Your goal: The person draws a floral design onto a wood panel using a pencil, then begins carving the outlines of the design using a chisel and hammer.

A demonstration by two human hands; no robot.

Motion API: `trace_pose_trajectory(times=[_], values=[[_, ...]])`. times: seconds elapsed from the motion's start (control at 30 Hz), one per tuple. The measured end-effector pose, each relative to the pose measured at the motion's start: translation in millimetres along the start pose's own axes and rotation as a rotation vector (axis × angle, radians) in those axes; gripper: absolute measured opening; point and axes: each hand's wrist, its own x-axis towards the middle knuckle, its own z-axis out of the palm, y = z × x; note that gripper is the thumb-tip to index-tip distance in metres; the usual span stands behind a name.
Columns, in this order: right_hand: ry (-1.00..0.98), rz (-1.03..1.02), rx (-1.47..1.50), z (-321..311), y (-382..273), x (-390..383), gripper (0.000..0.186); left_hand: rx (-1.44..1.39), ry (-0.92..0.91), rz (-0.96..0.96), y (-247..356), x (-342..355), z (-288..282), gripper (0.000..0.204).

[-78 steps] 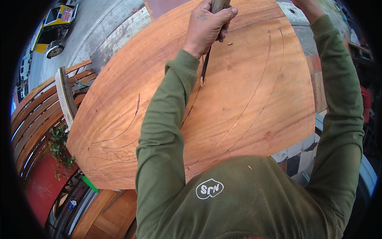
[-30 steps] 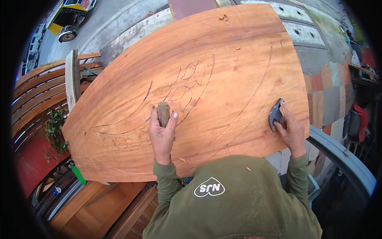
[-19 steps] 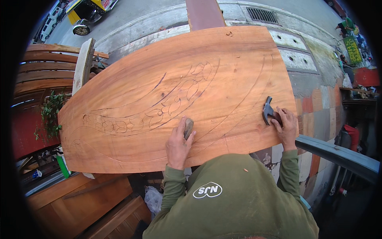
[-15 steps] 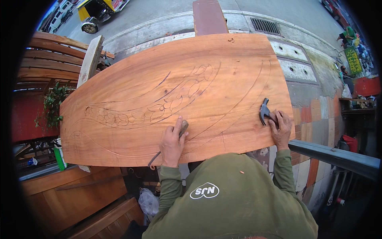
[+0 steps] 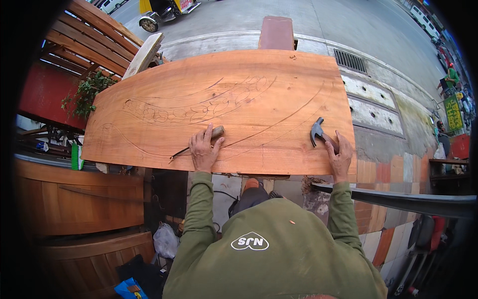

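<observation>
A large reddish-brown wooden panel (image 5: 289,109) with one curved side lies before me, marked with drawn and partly cut floral and curving lines. Near its front edge my left hand (image 5: 203,152) is closed around a chisel (image 5: 217,131). The wooden handle shows past the fingers, and the thin dark blade points to the lower left over the panel. Toward the panel's right end my right hand (image 5: 340,158) grips a claw hammer (image 5: 316,130) by its handle. The hammer's dark head is over the panel's surface, pointing away from me.
A brown plank (image 5: 277,34) extends beyond the panel's far side. Slatted wood (image 5: 94,37) and a leafy plant (image 5: 88,92) stand left. Carved wooden doors (image 5: 79,197) lie lower left. A metal bar (image 5: 413,198) runs right over the tiles. A yellow vehicle (image 5: 159,12) stands on the road.
The view has shifted, so the panel sits higher in the picture. The chisel blade now lies over the panel rather than reaching its front edge. Both hands keep hold of their tools.
</observation>
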Motion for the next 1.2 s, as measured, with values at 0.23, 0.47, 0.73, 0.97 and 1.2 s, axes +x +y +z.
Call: trace_pose_trajectory(times=[0.23,0.47,0.73,0.97,1.2], values=[[0.059,-0.044,0.022,-0.9,9.4,-1.6,0.056,-0.020,0.052,-0.020,4.0,-2.6,1.8,0.063],[0.067,-0.031,0.012,1.0,12.3,-5.6,0.058,-0.030,0.050,-0.072,3.7,-2.1,1.6,0.062],[0.027,-0.005,-0.010,4.9,11.3,-10.2,0.060,-0.050,0.066,-0.088,0.4,-3.9,1.3,0.060],[0.024,-0.005,-0.036,5.1,10.9,-9.7,0.058,-0.052,0.058,-0.122,1.3,-5.8,-1.8,0.058],[0.018,0.001,-0.052,4.8,5.1,-11.5,0.056,-0.045,0.100,-0.107,-2.9,-9.8,1.9,0.060]])
